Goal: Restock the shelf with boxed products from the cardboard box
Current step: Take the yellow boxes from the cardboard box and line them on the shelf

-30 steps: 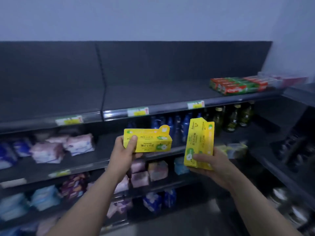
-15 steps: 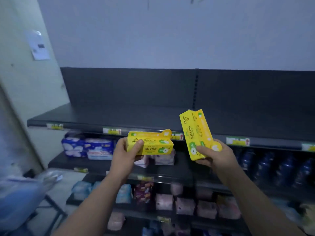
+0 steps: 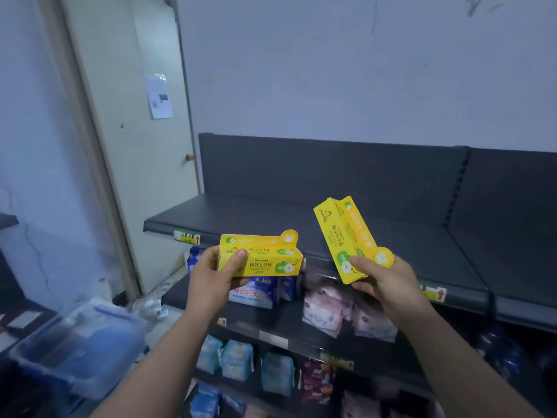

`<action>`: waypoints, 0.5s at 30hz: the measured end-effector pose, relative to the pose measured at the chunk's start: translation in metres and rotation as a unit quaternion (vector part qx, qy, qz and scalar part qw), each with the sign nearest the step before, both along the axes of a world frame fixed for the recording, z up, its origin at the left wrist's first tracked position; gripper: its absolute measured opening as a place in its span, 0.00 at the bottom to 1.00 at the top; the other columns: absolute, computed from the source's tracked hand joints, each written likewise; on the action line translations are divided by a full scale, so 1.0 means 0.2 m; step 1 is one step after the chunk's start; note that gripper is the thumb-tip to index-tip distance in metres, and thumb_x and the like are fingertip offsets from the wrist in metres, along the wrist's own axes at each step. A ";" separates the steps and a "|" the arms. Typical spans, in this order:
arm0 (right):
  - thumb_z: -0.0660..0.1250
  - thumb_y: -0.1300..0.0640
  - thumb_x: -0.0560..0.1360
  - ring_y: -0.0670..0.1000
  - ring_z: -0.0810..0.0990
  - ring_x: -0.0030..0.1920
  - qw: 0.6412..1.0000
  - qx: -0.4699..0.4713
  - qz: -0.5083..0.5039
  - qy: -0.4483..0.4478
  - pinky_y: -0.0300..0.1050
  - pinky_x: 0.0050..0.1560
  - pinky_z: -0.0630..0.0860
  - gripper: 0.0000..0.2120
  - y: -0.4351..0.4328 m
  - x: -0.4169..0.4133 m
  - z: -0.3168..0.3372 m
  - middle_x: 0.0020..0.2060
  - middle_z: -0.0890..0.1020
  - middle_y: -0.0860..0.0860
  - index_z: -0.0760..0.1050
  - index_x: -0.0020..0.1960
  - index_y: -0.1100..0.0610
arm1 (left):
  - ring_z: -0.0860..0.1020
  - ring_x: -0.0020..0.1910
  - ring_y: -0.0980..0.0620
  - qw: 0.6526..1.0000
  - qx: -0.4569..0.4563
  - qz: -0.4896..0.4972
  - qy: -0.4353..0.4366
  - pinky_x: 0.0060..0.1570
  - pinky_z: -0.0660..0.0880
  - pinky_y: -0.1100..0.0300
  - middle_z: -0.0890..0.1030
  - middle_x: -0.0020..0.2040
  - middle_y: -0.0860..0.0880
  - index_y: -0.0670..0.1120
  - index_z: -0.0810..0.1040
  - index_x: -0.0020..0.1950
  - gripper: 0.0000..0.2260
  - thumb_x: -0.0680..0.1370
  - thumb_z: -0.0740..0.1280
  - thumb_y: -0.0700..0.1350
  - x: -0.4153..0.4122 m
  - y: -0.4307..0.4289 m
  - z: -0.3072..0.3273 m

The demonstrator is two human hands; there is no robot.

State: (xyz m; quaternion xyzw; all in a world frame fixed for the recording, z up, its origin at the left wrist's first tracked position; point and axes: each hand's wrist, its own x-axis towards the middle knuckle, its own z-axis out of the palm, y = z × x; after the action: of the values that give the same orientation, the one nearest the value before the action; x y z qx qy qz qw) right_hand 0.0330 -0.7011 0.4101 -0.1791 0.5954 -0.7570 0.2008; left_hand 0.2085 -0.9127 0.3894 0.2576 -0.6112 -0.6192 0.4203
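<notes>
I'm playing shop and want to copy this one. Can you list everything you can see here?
Yellow boxes: two, yellow, held up before the shelves, one level, the other tilted.
Top shelf: one, dark grey, behind the boxes.
Price labels: a few, yellow-green, on shelf edges.
Blue-white packs: a few, second shelf, left.
Pink packs: several, second shelf, middle.
Light blue packs: several, shelf below.
Plastic bin: one, clear and blue, floor at left.
Paper notice: one, white, wall at left.
Left hand: one, grips the level box.
Right hand: one, grips the tilted box.
</notes>
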 end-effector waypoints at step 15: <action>0.74 0.64 0.69 0.56 0.85 0.44 0.994 0.070 0.056 0.069 0.47 0.43 0.81 0.10 -1.01 -0.67 0.13 0.45 0.85 0.57 0.78 0.49 0.61 | 0.82 0.50 0.42 0.997 -0.033 0.045 -0.058 0.53 0.79 0.45 0.83 0.51 0.42 0.42 0.76 0.54 0.15 0.70 0.76 0.42 -0.43 -0.89 0.03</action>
State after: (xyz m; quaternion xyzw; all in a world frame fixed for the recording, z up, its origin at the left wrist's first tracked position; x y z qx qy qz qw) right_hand -0.1001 -0.9025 0.4357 -0.2493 0.6484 -0.6870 0.2133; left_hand 0.1218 -1.0905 0.3959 0.3066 -0.6426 -0.5627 0.4200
